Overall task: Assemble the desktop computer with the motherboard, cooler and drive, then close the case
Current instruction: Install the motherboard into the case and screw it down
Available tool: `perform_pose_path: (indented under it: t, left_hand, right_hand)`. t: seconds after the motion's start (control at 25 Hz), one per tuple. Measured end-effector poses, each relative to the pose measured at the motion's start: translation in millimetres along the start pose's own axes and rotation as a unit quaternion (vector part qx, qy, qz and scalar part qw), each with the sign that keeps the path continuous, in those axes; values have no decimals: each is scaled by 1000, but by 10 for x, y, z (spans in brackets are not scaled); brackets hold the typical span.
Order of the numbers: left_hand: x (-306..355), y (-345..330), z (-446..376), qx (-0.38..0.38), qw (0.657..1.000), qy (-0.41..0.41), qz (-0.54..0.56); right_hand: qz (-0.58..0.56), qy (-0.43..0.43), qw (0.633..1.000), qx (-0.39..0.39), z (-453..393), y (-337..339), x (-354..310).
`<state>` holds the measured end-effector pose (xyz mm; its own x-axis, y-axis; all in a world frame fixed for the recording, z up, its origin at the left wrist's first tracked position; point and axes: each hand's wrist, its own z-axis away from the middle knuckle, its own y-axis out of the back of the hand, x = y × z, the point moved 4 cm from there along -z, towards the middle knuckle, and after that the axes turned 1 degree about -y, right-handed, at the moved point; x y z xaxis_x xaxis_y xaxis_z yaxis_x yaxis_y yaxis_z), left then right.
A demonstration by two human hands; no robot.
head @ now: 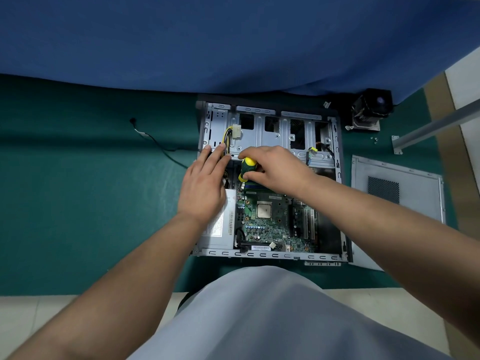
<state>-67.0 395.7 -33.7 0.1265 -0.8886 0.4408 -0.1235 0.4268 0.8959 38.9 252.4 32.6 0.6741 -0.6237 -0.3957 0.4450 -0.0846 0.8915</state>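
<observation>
The case (270, 178) lies open on its side on the green surface (78, 203), with the motherboard (272, 222) seated inside, its processor bare. The cooler (370, 110) stands apart at the far right corner of the case, and the side panel (397, 203) lies flat just to the right. No drive can be identified from this view. My right hand (275, 168) is clamped round the yellow and green screwdriver (246, 168), held upright at the board's far edge; my left hand (205, 183) rests flat, fingers extended, on the case frame and the power supply (220, 229). I judge the board stiff but fragile, best handled by its edges and never pressed on its components; the cooler looks dense, best taken by its sides; the panel is thin sheet metal, light, likely sharp at the rim. The screwdriver tip and any screw beneath it are hidden by my right hand, so engagement cannot be confirmed
</observation>
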Motion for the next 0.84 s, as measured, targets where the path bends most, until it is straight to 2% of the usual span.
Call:
perform_pose_path:
  t: [0.2,0.4,0.48,0.56,0.64,0.76,0.84]
  left_hand:
    - [-3,1,1,-1,1000,-4,5]
    - [12,26,3,-5,1000,0,5]
    - [19,44,4,-3,1000,-4,0]
    - [30,70,11,-1,1000,-8,-14]
    - [55,91,58,7,999,-18,-29]
    - [102,52,320,8,998,-49,-48]
    - [123,0,566,2,996,-63,-67]
  right_hand:
    - [103,12,993,-56,-10,-23,-57]
    - [96,17,989,-108,42,-19,-144]
    - [154,-10,986,-65,35,-28,-162]
    - [199,-81,977,-18,8,-31,-160]
    - [166,-119,978,-28,-20,-29,-138]
    - [111,-22,988,-105,5,22,-126]
    - [144,7,986,-86,29,49,-130]
